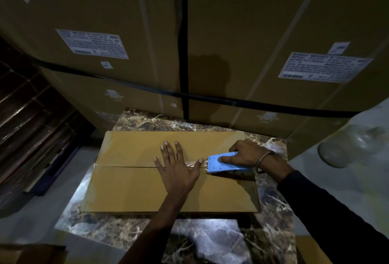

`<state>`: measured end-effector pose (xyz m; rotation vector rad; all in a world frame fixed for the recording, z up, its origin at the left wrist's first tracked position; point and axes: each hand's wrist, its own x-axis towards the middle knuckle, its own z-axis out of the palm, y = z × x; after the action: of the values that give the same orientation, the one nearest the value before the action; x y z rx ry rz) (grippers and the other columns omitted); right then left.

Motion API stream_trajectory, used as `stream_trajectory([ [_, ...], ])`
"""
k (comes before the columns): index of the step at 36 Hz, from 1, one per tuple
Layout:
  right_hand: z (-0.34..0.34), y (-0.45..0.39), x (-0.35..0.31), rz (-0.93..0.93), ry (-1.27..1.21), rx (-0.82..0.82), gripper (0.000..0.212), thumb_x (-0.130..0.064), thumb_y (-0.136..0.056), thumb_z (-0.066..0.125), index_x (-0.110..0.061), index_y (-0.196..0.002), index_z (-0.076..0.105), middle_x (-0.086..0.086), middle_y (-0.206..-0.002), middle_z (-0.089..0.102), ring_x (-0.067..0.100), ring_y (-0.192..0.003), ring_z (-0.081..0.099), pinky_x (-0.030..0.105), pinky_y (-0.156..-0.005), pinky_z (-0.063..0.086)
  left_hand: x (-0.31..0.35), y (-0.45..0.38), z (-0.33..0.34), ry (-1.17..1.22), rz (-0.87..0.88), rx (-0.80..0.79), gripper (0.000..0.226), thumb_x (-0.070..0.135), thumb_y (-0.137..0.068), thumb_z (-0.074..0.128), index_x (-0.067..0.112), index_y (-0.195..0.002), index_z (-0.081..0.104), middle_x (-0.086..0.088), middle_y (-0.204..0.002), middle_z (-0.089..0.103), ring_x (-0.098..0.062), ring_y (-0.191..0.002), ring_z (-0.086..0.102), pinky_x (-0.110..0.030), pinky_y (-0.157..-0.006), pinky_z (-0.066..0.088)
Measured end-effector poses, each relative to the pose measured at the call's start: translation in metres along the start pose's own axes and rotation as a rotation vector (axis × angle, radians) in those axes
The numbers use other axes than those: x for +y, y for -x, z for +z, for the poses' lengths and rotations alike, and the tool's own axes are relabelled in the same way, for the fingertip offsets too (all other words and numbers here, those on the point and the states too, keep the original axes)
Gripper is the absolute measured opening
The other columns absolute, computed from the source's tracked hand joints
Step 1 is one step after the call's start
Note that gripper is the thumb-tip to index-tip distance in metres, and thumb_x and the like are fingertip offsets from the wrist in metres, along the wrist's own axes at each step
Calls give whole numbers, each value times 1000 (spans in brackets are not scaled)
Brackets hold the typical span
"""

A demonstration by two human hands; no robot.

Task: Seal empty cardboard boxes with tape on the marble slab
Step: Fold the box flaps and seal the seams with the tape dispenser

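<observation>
A flat brown cardboard box (134, 188) lies on the dark veined marble slab (210, 240), its two top flaps meeting in a seam that runs left to right. My left hand (179, 169) presses flat on the seam near the middle, fingers spread. My right hand (244, 154) grips a blue tape dispenser (221, 163) on the seam at the box's right part. A short strip of clear tape (194, 163) stretches from the dispenser to my left thumb.
Tall strapped cartons (231, 32) with white labels stand right behind the slab. Dark stacked wooden pieces (31, 127) lie at the left. A clear plastic bundle (353, 146) sits at the right. Another cardboard piece (31, 255) shows at the bottom left corner.
</observation>
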<state>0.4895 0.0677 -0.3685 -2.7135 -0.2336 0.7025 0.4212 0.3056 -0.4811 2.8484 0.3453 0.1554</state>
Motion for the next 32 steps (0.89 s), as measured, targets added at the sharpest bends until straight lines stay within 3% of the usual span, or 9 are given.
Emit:
stream_trajectory([
  [5,-15,6,22,-1,-31,-12,67,-80,-75,67,-14,-63,70,-4,-53,55,14,-53,54,30,-53,36,0,0,0,5,0,-24,111,92,-88,33,20,-170,12,-13,-177,3,-30,-164,-4,-66,-127,2],
  [12,-44,22,83,72,-63,-13,75,-92,-62,65,-17,-62,71,-4,-52,58,12,-54,56,30,-56,41,-1,1,0,10,-1,-50,111,93,-90,29,20,-170,7,-13,-177,-1,-30,-163,-8,-66,-127,1],
  [15,-48,27,103,66,-114,-16,89,-96,-57,62,-9,-73,75,4,-61,65,16,-56,59,31,-55,40,-1,1,-1,18,-1,-83,111,94,-90,25,21,-170,0,-12,-176,-8,-28,-163,-14,-65,-127,-1],
  [18,-36,27,111,64,-102,-34,95,-102,-54,58,-14,-87,79,6,-76,73,22,-68,68,37,-57,49,-4,0,0,18,1,-119,110,95,-90,20,22,-169,-5,-12,-175,-16,-28,-161,-20,-65,-126,-5],
  [22,-23,28,121,34,-93,-2,92,-103,-58,53,-18,-85,78,2,-75,73,18,-69,69,39,-63,54,-4,-1,0,15,42,-143,105,90,-94,18,22,-170,-3,-18,-174,-15,-32,-161,-21,-66,-124,-10],
  [25,-16,29,131,12,-159,14,87,-97,-65,56,-14,-81,77,8,-77,73,25,-71,68,37,-60,50,7,4,-1,81,104,-112,96,82,-98,24,20,-170,8,-19,-175,-6,-32,-163,-10,-66,-126,-3],
  [28,-10,31,135,-30,-228,-3,81,-88,-75,61,-8,-72,71,15,-71,67,34,-65,63,36,-55,39,36,11,-2,110,203,-136,92,79,-100,28,22,-169,9,-13,-176,-8,-27,-163,-8,-60,-127,-6],
  [32,-15,40,145,-55,-301,-10,65,-66,-85,72,-7,-59,62,-1,-52,48,14,-49,44,33,-53,31,85,22,9,104,344,-218,88,78,-103,19,21,-170,9,-5,-176,-10,-21,-163,-12,-57,-128,-12],
])
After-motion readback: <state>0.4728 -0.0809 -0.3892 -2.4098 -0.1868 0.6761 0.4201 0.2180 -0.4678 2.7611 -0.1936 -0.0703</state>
